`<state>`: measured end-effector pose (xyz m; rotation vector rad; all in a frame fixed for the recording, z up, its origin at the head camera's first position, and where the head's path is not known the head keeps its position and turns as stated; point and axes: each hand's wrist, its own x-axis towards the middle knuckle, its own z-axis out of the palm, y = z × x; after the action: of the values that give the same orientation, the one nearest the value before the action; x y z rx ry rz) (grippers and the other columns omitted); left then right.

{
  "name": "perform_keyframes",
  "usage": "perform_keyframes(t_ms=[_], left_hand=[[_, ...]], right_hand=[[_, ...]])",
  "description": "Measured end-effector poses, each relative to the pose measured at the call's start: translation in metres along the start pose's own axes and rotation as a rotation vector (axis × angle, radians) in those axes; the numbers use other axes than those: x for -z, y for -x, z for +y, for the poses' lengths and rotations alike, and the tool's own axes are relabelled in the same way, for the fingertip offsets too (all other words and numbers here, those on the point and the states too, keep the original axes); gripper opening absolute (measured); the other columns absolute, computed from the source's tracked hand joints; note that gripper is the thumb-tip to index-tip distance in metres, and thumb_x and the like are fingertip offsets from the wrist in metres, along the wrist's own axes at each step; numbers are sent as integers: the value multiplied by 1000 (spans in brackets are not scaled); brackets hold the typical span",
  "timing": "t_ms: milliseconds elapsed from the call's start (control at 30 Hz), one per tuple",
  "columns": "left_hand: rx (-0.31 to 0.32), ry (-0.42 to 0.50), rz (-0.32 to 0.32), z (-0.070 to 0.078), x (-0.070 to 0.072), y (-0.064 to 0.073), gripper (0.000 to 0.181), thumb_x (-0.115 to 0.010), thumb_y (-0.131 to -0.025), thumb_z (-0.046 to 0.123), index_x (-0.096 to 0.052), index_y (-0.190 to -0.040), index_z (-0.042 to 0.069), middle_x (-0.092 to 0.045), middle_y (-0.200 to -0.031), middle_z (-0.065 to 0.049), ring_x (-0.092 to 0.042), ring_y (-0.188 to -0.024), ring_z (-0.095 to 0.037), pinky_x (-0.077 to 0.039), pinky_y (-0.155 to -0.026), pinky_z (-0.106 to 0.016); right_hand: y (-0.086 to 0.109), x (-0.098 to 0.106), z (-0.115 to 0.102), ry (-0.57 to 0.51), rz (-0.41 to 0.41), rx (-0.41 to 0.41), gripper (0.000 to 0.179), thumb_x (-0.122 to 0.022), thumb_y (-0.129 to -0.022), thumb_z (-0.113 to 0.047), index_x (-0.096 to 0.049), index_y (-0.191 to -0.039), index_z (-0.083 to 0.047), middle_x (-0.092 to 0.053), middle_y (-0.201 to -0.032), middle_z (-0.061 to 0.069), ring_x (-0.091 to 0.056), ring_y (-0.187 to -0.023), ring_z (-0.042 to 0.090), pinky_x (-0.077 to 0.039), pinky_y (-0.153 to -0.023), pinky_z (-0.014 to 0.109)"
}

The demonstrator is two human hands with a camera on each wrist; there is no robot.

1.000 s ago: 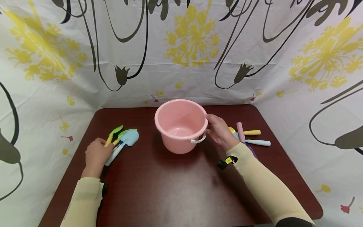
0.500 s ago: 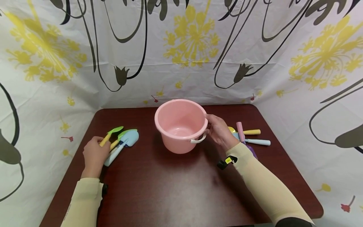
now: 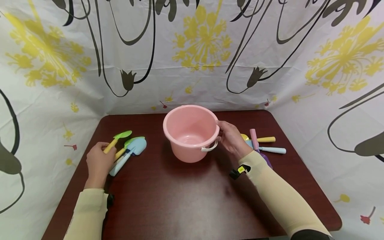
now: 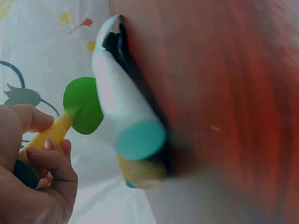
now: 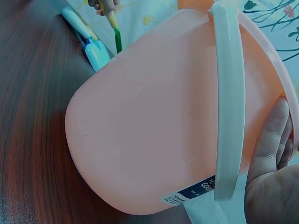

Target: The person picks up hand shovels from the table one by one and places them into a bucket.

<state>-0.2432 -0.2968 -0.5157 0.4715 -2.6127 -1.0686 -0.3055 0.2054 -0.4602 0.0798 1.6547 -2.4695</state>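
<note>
My left hand (image 3: 99,161) pinches the yellow handle of a small hand trowel with a green blade (image 3: 123,134), between thumb and curled fingers. In the left wrist view this green blade (image 4: 83,105) stands out past the fingertips. Right beside that hand, a trowel with a light blue blade (image 3: 138,145) and pale handle lies on the table, overlapping another yellow-handled green one (image 3: 120,152). My right hand (image 3: 233,138) grips the rim of a pink bucket (image 3: 189,155), fingers partly hidden by it. The bucket's white handle (image 5: 230,107) hangs down on that side.
Right of the bucket lies a pile of tools with a pink handle (image 3: 254,138), a yellow handle (image 3: 266,140), a pale blue handle (image 3: 273,150) and a purple part (image 3: 266,160), partly behind the right forearm. Patterned white cloth (image 3: 192,90) surrounds the dark red table (image 3: 180,206).
My left hand has shifted slightly left and up with the green-bladed trowel, drawing it away from the trowels beside it. The right hand and the bucket have stayed in place.
</note>
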Motion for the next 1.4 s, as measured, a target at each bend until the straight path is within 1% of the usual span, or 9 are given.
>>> perform_keyframes(t_ms=[267,433,733,833,967,1067,1200,1300,1400], left_hand=[[-34,64,34,17,8,3,44,-67,-106,40,-73,-131,5,-73,-114,-18,-62,-87,-31,-49,-70,-36],[-75,110,36,30,11,5,44,-69,-106,43,-74,-130,6,-73,-113,-16,-60,-85,-26,-48,-64,-26],[-185,173,12,57,19,5,43,-69,-108,42,-74,-132,6,-72,-114,-17,-60,-87,-25,-48,-66,-24],[-197,195,-24,65,23,4,45,-70,-109,43,-73,-133,6,-71,-114,-16,-61,-84,-22,-49,-64,-23],[-185,251,-105,78,29,3,47,-69,-109,45,-72,-136,7,-69,-117,-13,-59,-82,-19,-50,-65,-23],[-180,296,-150,93,35,5,45,-69,-109,46,-72,-134,8,-66,-111,-10,-56,-77,-19,-49,-62,-25],[-182,369,-215,109,38,4,43,-71,-109,43,-71,-132,7,-62,-99,-6,-53,-70,-17,-47,-56,-26],[-180,458,-286,117,38,1,41,-71,-110,39,-70,-132,4,-58,-89,-2,-50,-67,-16,-44,-55,-27],[-189,520,-342,126,39,-1,39,-71,-110,35,-69,-132,3,-55,-84,1,-47,-66,-16,-41,-55,-27]], right_hand=[[0,1,0,-8,-50,3,45,-58,-117,-22,-57,-143,14,-67,-97,11,-64,-77,18,-57,-62,26],[0,1,1,-10,-40,8,41,-58,-116,-22,-61,-138,13,-68,-93,9,-64,-75,16,-56,-62,25],[-1,3,0,-1,-13,9,38,-60,-116,-24,-65,-135,9,-70,-92,7,-65,-75,15,-57,-62,24],[-1,3,0,-9,-13,7,36,-59,-116,-23,-65,-134,8,-70,-91,6,-65,-74,14,-56,-61,24],[-1,3,0,-11,-18,-1,37,-58,-116,-23,-63,-136,8,-71,-92,6,-65,-74,14,-57,-62,23],[-1,3,0,-21,-32,-3,37,-57,-117,-22,-63,-136,9,-70,-92,6,-64,-74,14,-56,-61,23],[-1,3,1,-40,-37,6,31,-56,-117,-21,-67,-128,6,-69,-89,6,-64,-72,15,-55,-60,24],[-2,3,3,-37,-28,6,28,-57,-117,-21,-69,-125,3,-69,-89,5,-64,-73,14,-56,-60,23],[-2,4,4,-32,-26,3,29,-59,-116,-23,-70,-127,3,-69,-92,5,-64,-75,15,-57,-62,23]])
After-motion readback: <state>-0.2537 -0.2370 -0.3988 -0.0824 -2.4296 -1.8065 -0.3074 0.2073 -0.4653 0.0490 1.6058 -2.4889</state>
